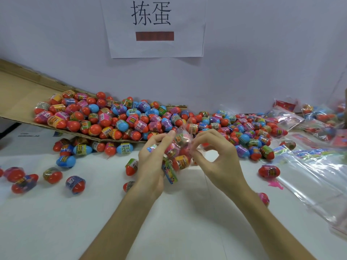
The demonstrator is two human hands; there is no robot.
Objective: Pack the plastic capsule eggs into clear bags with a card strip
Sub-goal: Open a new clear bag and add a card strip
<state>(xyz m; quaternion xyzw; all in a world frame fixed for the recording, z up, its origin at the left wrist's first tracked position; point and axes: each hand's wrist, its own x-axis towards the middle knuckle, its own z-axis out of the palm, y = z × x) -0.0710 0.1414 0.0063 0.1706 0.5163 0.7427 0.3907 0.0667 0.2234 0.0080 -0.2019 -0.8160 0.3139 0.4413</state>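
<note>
A clear bag (179, 152) filled with several capsule eggs hangs between my hands above the white table. My left hand (154, 162) grips the bag's left side, and a colourful card strip (170, 172) pokes out below its palm. My right hand (216, 156) pinches the bag's top edge between thumb and forefinger. Behind them a big heap of loose red, blue and pink capsule eggs (116, 117) spreads across the back of the table.
A flattened cardboard sheet (24, 91) slopes down from the left under the heap. Stray eggs (75, 182) dot the table at left. Empty clear bags (315, 177) lie at right, with packed bags (319, 113) behind them. A paper sign (152, 25) hangs on the wall.
</note>
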